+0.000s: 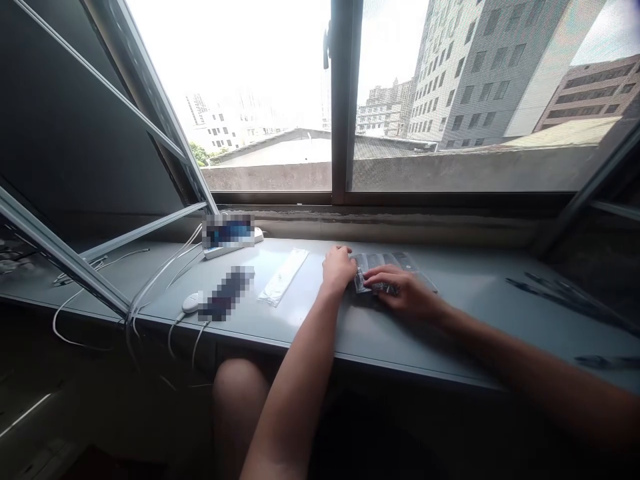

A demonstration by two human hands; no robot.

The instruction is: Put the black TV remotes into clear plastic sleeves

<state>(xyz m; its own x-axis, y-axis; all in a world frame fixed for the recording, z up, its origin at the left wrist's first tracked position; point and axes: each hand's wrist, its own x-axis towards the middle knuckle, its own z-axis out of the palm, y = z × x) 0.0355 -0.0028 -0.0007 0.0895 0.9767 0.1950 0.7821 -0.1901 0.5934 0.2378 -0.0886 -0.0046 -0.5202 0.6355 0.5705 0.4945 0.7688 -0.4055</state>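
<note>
A flat, clear plastic compartment box (373, 260) lies on the grey desk, with small items in its sections that I cannot make out. My left hand (340, 265) is curled against the box's left side, holding it by that edge. Over the near left part of the box is my right hand (406, 292), its fingers bent and drawn together at a small shiny bit of the contents. Whatever sits between those fingertips is too small to name. Left of my hands lies a long, white, clear-wrapped packet (284, 277).
A blurred-out dark device (227, 295) and a round white charger (191, 303) lie left. Behind them is a white power strip (215, 252) with trailing cables. Metal frame bars (107, 287) cross the left side. Dark, thin objects (550, 293) lie right. A window stands behind the desk.
</note>
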